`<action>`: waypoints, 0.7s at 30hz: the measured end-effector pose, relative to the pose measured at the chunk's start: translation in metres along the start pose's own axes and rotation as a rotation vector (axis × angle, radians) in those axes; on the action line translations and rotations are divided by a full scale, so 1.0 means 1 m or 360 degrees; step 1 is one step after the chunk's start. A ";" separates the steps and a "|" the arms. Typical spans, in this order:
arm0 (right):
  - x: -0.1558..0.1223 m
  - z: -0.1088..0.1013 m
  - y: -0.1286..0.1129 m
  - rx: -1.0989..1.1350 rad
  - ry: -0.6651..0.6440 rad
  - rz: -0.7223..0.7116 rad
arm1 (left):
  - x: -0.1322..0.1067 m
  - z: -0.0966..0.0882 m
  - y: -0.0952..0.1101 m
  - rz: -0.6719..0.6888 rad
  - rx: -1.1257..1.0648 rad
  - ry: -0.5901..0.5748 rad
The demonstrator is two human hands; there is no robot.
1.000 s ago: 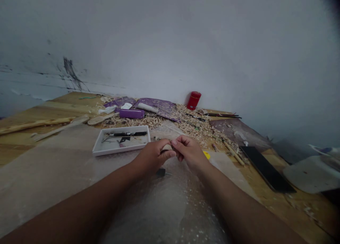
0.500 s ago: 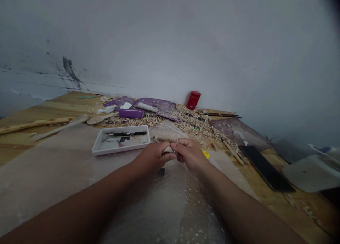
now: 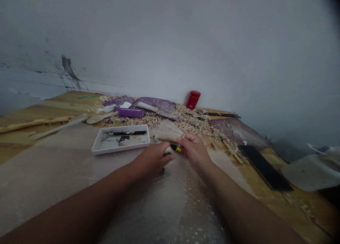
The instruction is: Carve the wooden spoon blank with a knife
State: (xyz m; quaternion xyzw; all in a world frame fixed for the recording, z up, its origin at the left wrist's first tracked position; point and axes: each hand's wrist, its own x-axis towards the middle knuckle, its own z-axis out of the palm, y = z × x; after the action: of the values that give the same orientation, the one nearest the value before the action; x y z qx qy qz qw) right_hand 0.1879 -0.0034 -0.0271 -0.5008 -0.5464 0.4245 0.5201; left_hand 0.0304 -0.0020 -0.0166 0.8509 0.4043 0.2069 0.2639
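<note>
A small pale wooden piece (image 3: 168,150) is held in the curled fingers of the left hand (image 3: 151,161), over the middle of the bench (image 3: 297,201), with only its end showing. The right hand (image 3: 195,152) is closed round a yellow-and-black tool handle (image 3: 175,148), and a thin metal tip (image 3: 183,135) is seen above its fingers; whether that tip is a blade cannot be told. The handle is held just beside the wooden piece. If the tool were to slip under pressure, the left fingers could be nicked, since they are close by and largely wrapped round the wood. Poor light could add to that risk. Just to the left of the hands, a white tray (image 3: 120,150) is set with a black-handled tool (image 3: 127,133) in it. Wood shavings (image 3: 191,121) are heaped toward the back edge of the bench, near a purple case (image 3: 131,112) and a red canister (image 3: 193,99). A black slab (image 3: 265,167) lies toward the right edge.
</note>
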 end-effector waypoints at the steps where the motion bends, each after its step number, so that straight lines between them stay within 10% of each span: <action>1: -0.001 0.000 -0.001 0.0021 -0.0011 -0.0012 | 0.000 0.000 0.000 -0.0023 -0.0050 0.0003; 8: -0.008 0.007 -0.005 -0.0085 -0.0311 -0.0122 | 0.002 0.001 -0.001 -0.0071 -0.0254 0.0025; 21: -0.004 0.005 -0.003 -0.0086 -0.0245 -0.0044 | -0.002 -0.004 0.005 -0.0115 -0.0454 -0.0172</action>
State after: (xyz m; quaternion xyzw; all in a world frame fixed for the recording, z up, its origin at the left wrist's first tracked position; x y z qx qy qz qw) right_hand 0.1828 -0.0078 -0.0252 -0.4728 -0.6030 0.4396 0.4686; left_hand 0.0292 -0.0052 -0.0105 0.7996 0.3863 0.2067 0.4107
